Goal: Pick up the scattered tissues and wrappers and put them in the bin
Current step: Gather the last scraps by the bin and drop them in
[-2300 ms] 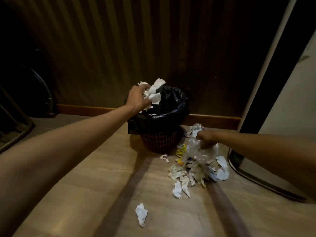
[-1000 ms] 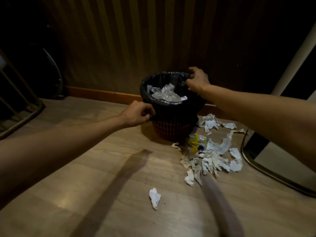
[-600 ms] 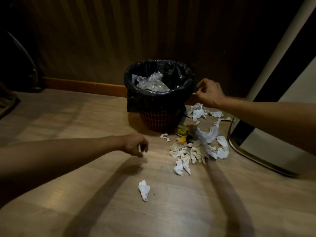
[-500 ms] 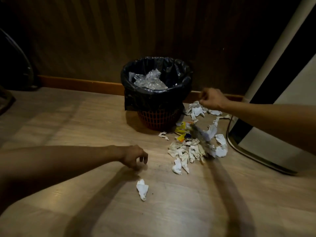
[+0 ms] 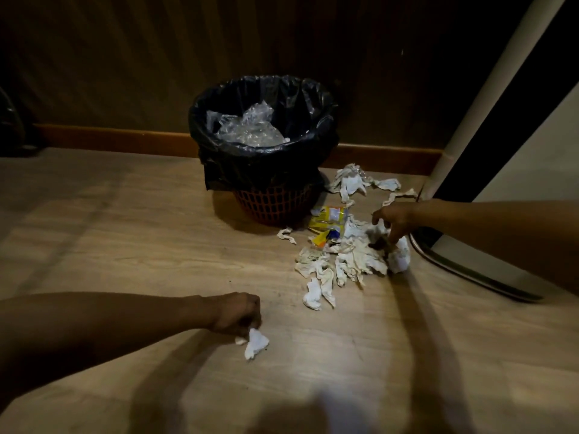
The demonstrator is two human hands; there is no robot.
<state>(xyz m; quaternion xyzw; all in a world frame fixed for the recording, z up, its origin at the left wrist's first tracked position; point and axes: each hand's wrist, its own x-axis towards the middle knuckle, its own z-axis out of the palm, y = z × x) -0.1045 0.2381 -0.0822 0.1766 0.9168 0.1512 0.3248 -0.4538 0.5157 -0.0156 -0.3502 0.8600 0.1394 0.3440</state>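
Note:
A red mesh bin (image 5: 272,205) lined with a black bag (image 5: 266,164) stands on the wooden floor by the wall, with clear crumpled plastic (image 5: 249,130) inside. My left hand (image 5: 236,314) pinches the top of a lone white tissue (image 5: 255,343) lying on the floor in front. To the right of the bin lies a pile of crumpled tissues (image 5: 344,261) with a yellow wrapper (image 5: 329,218). My right hand (image 5: 393,219) reaches down into that pile with fingers spread, touching the tissues. More tissues (image 5: 351,182) lie behind, near the skirting.
A white appliance with a dark curved base (image 5: 470,270) stands at the right, close to the pile. A wood-panelled wall (image 5: 156,57) and skirting board (image 5: 109,140) run behind the bin. A small tissue scrap (image 5: 285,234) lies by the bin's foot.
Both hands have left the bin's rim. My left hand came down to the lone tissue and closed on it. My right hand dropped from the rim into the pile.

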